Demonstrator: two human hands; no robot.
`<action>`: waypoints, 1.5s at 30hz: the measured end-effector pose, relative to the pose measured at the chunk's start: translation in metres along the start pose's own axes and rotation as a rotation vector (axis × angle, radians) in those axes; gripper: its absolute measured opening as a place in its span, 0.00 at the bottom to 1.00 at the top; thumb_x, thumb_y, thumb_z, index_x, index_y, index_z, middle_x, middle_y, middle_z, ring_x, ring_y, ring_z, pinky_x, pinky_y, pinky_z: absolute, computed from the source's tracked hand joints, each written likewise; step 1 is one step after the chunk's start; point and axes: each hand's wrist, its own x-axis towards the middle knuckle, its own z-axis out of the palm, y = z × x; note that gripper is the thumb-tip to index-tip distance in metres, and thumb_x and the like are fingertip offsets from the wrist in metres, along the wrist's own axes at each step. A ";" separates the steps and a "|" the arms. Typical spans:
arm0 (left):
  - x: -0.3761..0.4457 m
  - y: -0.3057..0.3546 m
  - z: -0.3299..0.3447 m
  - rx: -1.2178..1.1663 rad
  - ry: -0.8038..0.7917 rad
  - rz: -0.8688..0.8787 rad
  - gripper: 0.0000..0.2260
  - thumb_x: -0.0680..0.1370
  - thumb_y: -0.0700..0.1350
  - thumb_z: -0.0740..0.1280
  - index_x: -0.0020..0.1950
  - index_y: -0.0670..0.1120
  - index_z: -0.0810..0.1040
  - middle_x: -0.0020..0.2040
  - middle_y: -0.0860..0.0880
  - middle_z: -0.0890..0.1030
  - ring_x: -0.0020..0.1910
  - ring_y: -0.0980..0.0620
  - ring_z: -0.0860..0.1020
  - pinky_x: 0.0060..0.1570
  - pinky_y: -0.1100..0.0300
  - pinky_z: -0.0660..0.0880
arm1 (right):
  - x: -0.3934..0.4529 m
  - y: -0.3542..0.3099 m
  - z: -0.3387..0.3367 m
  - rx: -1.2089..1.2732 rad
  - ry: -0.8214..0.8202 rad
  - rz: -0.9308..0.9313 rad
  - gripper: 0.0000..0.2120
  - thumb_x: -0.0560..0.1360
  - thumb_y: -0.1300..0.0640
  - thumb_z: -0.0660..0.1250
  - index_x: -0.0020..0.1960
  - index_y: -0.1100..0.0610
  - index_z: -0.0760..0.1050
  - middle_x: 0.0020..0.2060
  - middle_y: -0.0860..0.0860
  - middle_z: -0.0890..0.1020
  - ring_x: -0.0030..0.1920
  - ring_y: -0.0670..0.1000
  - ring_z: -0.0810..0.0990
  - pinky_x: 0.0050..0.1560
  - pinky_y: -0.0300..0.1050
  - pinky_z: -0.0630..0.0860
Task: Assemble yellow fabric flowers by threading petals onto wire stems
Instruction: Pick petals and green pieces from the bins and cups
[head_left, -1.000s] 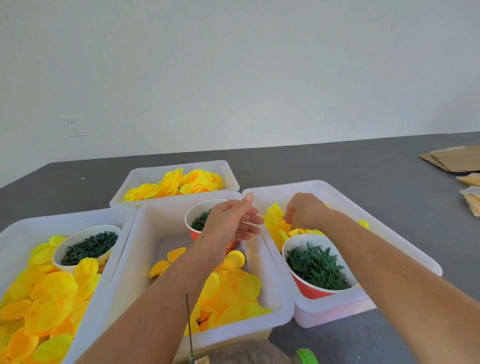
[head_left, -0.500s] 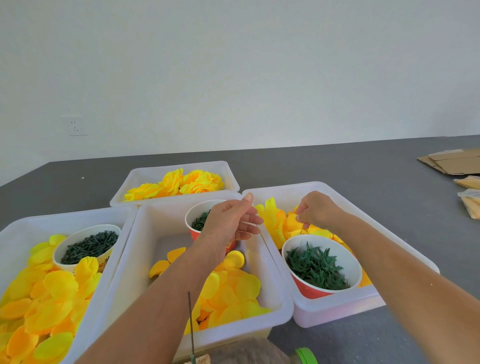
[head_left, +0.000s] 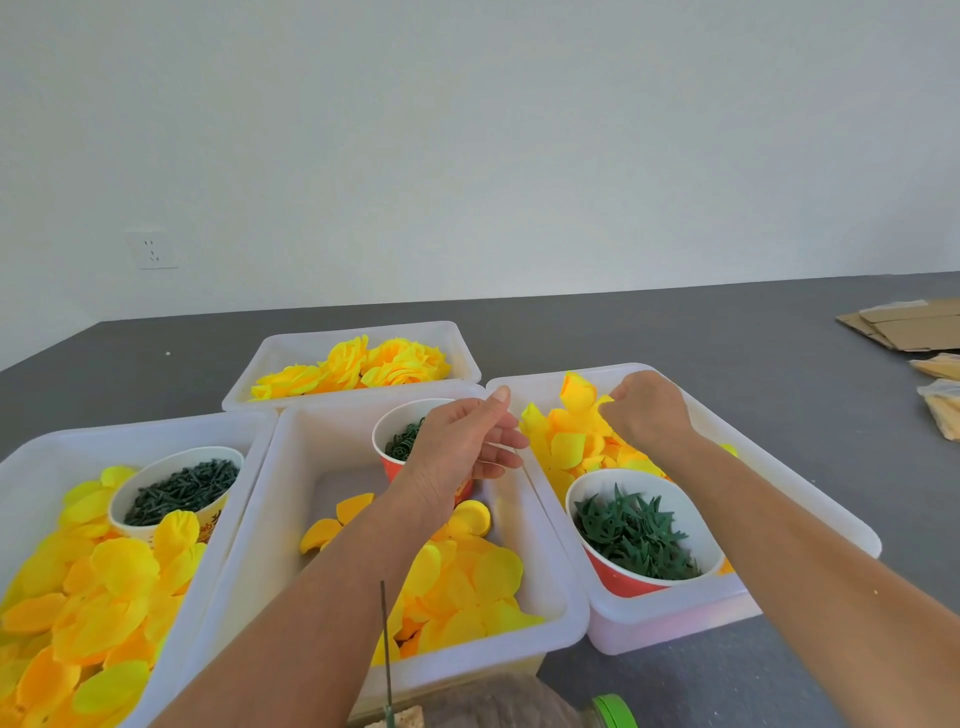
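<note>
- The right hand (head_left: 647, 413) reaches into the right-hand bin (head_left: 810, 493), fingers curled and pinching yellow petals (head_left: 576, 395) at the top of the heap there; one petal stands lifted at the hand's 9 o'clock.
- The left hand (head_left: 462, 447) hovers over the middle bin (head_left: 550, 561) with thumb and forefinger drawn together and the other fingers loosely extended; whether it grips anything cannot be told.
- Just beneath the left hand, at its 8 o'clock, sits a red cup (head_left: 400, 441) of dark green rings.
- At 5 o'clock from the right hand, a second red cup (head_left: 639, 535) holds green leaf-shaped pieces.
- Loose yellow petals (head_left: 467, 587) lie on the middle bin's floor.
- A thin green wire stem (head_left: 385, 634) stands upright at 6 o'clock, near the bottom edge.
- The left bin (head_left: 47, 457) at 8 o'clock holds more petals and a white bowl (head_left: 176, 488) of dark green bits.
- The far bin (head_left: 363, 338) at 12 o'clock holds finished yellow flowers (head_left: 358, 364).
- Flattened cardboard (head_left: 904, 322) lies on the grey floor at 2 o'clock.
</note>
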 end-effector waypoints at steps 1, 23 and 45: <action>0.000 0.000 0.000 0.001 0.002 0.000 0.16 0.77 0.55 0.63 0.43 0.43 0.80 0.37 0.47 0.85 0.32 0.52 0.82 0.31 0.65 0.78 | 0.001 0.001 0.001 0.028 0.022 0.012 0.11 0.72 0.62 0.64 0.32 0.60 0.69 0.27 0.53 0.71 0.32 0.55 0.71 0.30 0.41 0.62; -0.001 0.001 0.001 0.006 0.019 0.002 0.16 0.78 0.54 0.63 0.45 0.42 0.80 0.37 0.48 0.85 0.32 0.53 0.82 0.33 0.64 0.78 | -0.004 0.011 -0.007 0.725 0.224 0.086 0.12 0.67 0.61 0.76 0.36 0.50 0.74 0.34 0.47 0.76 0.35 0.46 0.75 0.39 0.46 0.74; -0.005 0.007 -0.001 -0.159 0.135 0.147 0.10 0.77 0.40 0.65 0.37 0.41 0.78 0.27 0.49 0.80 0.25 0.54 0.78 0.26 0.63 0.76 | -0.056 -0.021 0.010 1.285 -0.393 -0.063 0.04 0.73 0.61 0.67 0.45 0.60 0.80 0.33 0.54 0.83 0.31 0.50 0.81 0.30 0.41 0.78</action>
